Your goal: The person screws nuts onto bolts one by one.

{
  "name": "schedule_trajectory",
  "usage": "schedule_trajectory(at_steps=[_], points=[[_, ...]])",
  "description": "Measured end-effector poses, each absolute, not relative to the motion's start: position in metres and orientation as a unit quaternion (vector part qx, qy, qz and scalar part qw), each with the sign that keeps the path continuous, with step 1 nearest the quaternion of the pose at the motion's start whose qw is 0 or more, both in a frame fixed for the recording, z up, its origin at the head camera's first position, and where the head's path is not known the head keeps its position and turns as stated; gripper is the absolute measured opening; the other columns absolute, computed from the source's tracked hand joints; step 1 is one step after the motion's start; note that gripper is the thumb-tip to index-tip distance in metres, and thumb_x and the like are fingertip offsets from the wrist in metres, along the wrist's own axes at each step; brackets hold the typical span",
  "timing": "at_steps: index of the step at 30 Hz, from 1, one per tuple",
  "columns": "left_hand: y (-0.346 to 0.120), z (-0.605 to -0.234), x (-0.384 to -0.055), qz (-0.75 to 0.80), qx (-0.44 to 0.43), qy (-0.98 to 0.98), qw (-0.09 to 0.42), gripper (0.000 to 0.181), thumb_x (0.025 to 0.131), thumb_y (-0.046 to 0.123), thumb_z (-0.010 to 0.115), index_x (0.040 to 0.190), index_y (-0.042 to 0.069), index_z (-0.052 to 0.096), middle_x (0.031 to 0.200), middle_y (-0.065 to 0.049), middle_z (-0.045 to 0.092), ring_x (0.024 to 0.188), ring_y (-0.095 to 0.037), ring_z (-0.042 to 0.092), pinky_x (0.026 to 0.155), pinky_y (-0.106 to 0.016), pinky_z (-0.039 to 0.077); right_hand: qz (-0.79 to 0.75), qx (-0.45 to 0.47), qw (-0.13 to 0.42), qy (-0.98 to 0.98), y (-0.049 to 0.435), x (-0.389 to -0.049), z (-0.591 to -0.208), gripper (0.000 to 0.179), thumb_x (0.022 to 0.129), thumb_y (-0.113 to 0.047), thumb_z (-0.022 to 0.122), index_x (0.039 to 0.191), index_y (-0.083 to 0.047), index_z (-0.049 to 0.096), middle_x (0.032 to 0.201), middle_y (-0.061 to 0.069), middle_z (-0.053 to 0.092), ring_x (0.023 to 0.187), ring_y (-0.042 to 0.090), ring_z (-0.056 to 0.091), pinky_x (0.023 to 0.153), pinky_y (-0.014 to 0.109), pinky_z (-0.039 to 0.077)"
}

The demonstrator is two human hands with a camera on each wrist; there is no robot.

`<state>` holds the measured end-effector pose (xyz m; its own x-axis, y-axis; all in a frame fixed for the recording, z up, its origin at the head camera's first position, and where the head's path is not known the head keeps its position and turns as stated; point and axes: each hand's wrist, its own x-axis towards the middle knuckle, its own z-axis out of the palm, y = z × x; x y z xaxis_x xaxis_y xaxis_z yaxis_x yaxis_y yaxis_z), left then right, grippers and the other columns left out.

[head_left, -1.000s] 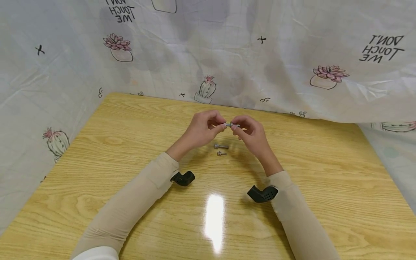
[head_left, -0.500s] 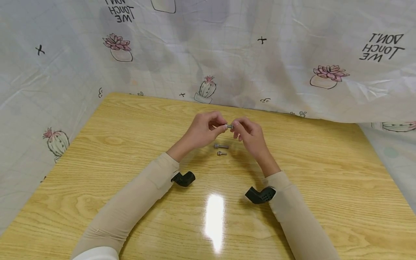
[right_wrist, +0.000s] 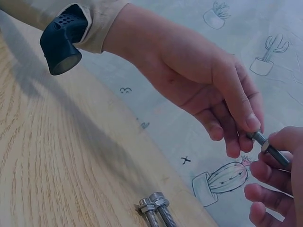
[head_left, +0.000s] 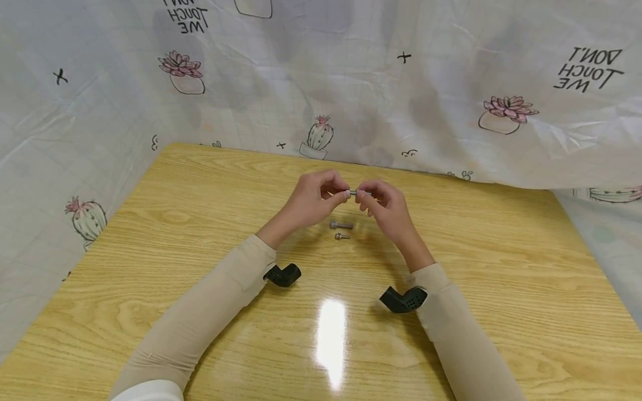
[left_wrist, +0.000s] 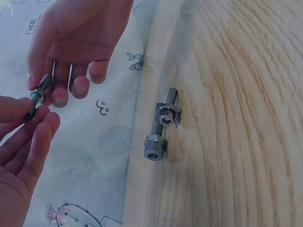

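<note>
Over the table's far part, my left hand pinches the head end of a metal bolt between thumb and fingertips. A hex nut sits partway along its thread. From the other side, my right hand pinches at the nut with thumb and forefinger, while its other fingers are loosely curled. The bolt's threaded end points to the right. Below the hands, a longer socket-head bolt with a nut near its head lies beside a shorter bolt with a washer-like ring. Fingers partly cover the held bolt.
The wooden table carries the two loose bolts near its middle, below the hands. A printed curtain hangs along the back and sides. Black camera mounts sit on both wrists.
My right thumb and fingers have shifted on the bolt: half a second ago they covered its threaded end, which shows again now. My left hand and the loose bolts have stayed put.
</note>
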<state>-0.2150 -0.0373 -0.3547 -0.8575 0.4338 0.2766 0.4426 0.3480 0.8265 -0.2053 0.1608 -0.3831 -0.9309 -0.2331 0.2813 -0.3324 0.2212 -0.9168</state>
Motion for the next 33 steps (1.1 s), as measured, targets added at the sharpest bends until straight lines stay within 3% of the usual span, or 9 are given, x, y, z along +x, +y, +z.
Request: schedule_trajectory(at_steps=[5,8,12,16,20,28,33], points=[[-0.0367,-0.3539,-0.2133,-0.506,-0.276,-0.817,-0.002,0.004,0.093,0.013,0.065,0.093,0.009,0.066,0.095,-0.004,0.068,0.090,-0.013,0.068,0.078,-0.025,0.057,0.590,0.173,0.041,-0.788,0.1585,-0.2062,-0.3831,0.027,0.101,-0.009,0.048,0.087,0.010,0.061,0.071,0.009,0.058,0.064,0.021,0.053,0.058,0.027,0.046],[-0.0358,-0.3532,-0.2129,-0.504,-0.279,-0.817,-0.002,0.004,0.093,0.012,0.065,0.093,0.008,0.066,0.095,-0.004,0.068,0.090,-0.013,0.068,0.078,-0.025,0.057,0.575,0.170,0.042,-0.799,0.1574,-0.2067,-0.3829,0.034,0.103,-0.011,0.044,0.081,0.011,0.060,0.068,0.014,0.056,0.061,0.024,0.051,0.057,0.026,0.044],[-0.0359,-0.3527,-0.2130,-0.497,-0.274,-0.823,0.006,0.004,0.093,0.013,0.064,0.093,0.009,0.067,0.094,-0.004,0.069,0.088,-0.013,0.068,0.075,-0.025,0.057,0.581,0.170,0.042,-0.795,0.1578,-0.2065,-0.3831,0.029,0.103,-0.013,0.044,0.094,0.008,0.061,0.078,0.013,0.058,0.065,0.031,0.053,0.057,0.029,0.046],[-0.0370,-0.3530,-0.2134,-0.495,-0.262,-0.829,0.008,0.005,0.094,0.014,0.064,0.093,0.010,0.067,0.093,-0.004,0.070,0.087,-0.013,0.067,0.074,-0.026,0.056,0.600,0.180,0.039,-0.778,0.1597,-0.2058,-0.3828,0.020,0.098,-0.009,0.054,0.113,0.003,0.059,0.099,0.002,0.059,0.079,0.022,0.059,0.060,0.029,0.050],[-0.0380,-0.3541,-0.2140,-0.497,-0.257,-0.829,0.005,0.005,0.094,0.014,0.063,0.094,0.010,0.066,0.094,-0.004,0.070,0.088,-0.013,0.066,0.074,-0.028,0.056,0.606,0.191,0.037,-0.771,0.1605,-0.2053,-0.3825,0.022,0.094,-0.008,0.060,0.114,0.001,0.059,0.106,-0.003,0.058,0.087,0.012,0.060,0.061,0.029,0.052],[-0.0362,-0.3534,-0.2136,-0.499,-0.266,-0.825,0.006,0.004,0.093,0.014,0.065,0.093,0.010,0.066,0.094,-0.004,0.069,0.089,-0.013,0.068,0.076,-0.025,0.057,0.603,0.183,0.039,-0.775,0.1603,-0.2062,-0.3837,0.018,0.099,-0.009,0.052,0.102,0.005,0.063,0.086,0.006,0.061,0.071,0.024,0.055,0.058,0.030,0.048],[-0.0342,-0.3524,-0.2122,-0.496,-0.288,-0.819,0.007,0.003,0.093,0.012,0.065,0.093,0.008,0.067,0.094,-0.004,0.068,0.089,-0.013,0.068,0.077,-0.023,0.057,0.586,0.177,0.041,-0.790,0.1565,-0.2026,-0.3783,0.034,0.103,-0.010,0.043,0.083,0.012,0.061,0.072,0.020,0.056,0.063,0.026,0.050,0.057,0.027,0.045]])
